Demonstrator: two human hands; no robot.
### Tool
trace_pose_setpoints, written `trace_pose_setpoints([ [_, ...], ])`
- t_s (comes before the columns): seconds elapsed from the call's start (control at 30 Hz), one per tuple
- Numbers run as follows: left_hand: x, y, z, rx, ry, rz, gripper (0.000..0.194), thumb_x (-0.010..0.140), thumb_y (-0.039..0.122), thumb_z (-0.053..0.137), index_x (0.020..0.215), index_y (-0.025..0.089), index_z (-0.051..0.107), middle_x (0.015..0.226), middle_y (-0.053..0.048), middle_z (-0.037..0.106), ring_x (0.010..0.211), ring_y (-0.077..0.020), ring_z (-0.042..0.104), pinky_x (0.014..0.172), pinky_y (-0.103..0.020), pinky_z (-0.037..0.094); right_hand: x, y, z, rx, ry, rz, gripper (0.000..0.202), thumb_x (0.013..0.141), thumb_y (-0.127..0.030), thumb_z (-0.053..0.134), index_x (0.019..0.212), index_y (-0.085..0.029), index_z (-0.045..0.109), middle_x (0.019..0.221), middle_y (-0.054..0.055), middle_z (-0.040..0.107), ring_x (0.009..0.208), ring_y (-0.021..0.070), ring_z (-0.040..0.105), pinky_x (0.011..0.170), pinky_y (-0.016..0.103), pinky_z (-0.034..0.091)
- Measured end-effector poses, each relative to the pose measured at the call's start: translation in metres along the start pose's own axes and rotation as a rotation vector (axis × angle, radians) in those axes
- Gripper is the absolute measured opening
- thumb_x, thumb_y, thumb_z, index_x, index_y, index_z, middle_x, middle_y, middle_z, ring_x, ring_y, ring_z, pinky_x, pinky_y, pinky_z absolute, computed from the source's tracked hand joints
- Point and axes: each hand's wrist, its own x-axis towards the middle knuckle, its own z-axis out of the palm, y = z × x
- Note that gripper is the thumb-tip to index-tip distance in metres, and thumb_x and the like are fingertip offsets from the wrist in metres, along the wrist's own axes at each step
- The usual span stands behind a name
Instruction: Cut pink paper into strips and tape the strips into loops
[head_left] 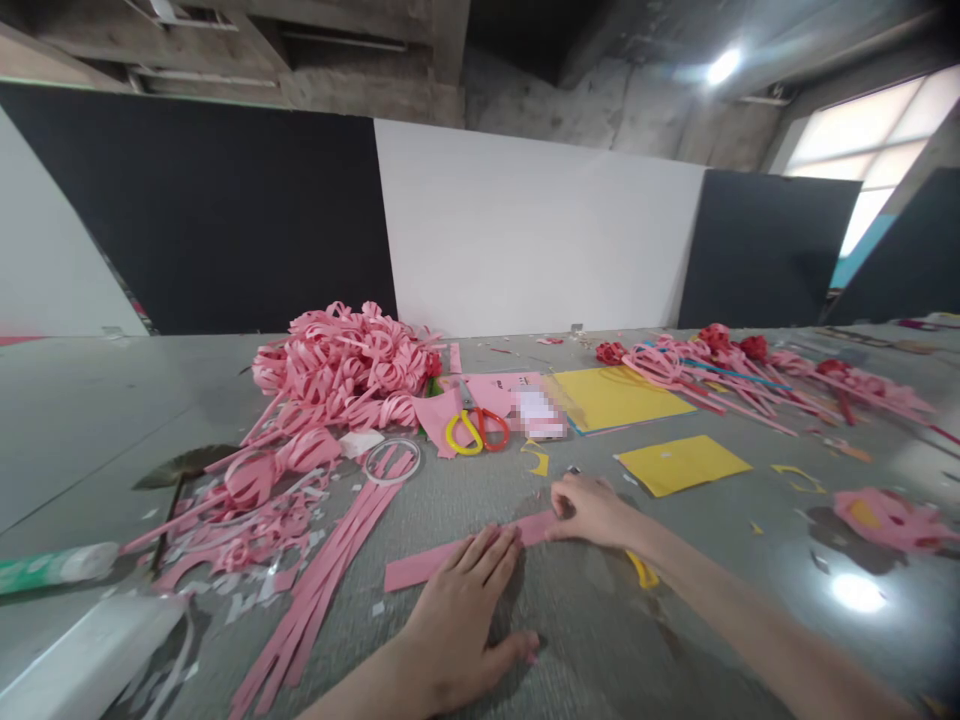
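A wide pink paper strip [420,568] lies slanted on the grey table in front of me. My left hand [461,620] is spread flat over its middle, fingers stretched out and thumb apart. At the strip's right end, my right hand [596,510] has its fingers curled and pinched on the paper; the fingertips are partly hidden. Left of the strip is a bundle of long narrow pink paper strips [322,590], with a clear roll of tape [394,462] on its upper end. Scissors [478,432] with yellow and orange handles rest beyond my hands.
Pink curled paper flowers [345,365] are heaped at the back left. Yellow paper sheets [682,465] lie to the right, with red and pink paper flowers [720,360] behind. A green-and-white tube [56,567] and a white box [94,655] sit at the left. Black and white panels stand behind.
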Motion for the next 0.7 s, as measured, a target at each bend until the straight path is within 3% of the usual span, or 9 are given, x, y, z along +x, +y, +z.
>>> trace_pose_setpoints([
  [0.5,-0.001,-0.001,0.001,0.001,0.024,0.033,0.070,0.081,0.058,0.031,0.136,0.021,0.010,0.142,-0.003,0.011,0.129,-0.0231,0.010,0.105,-0.040,0.013,-0.001,0.007,-0.016,0.139,-0.100,-0.022,0.015,0.058,-0.017,0.065,0.067,-0.019,0.053,0.063,-0.004,0.056,0.061,0.0117,0.051,0.054,0.020,0.029],
  [0.7,-0.004,-0.001,0.002,-0.025,0.080,0.049,0.069,0.080,0.053,0.038,0.136,0.023,0.010,0.143,-0.004,0.015,0.129,-0.0234,0.012,0.104,-0.040,0.015,-0.005,0.000,-0.024,0.165,-0.052,-0.053,0.010,0.064,-0.012,0.055,0.071,-0.018,0.054,0.067,-0.001,0.056,0.064,0.0123,0.051,0.057,0.020,0.033],
])
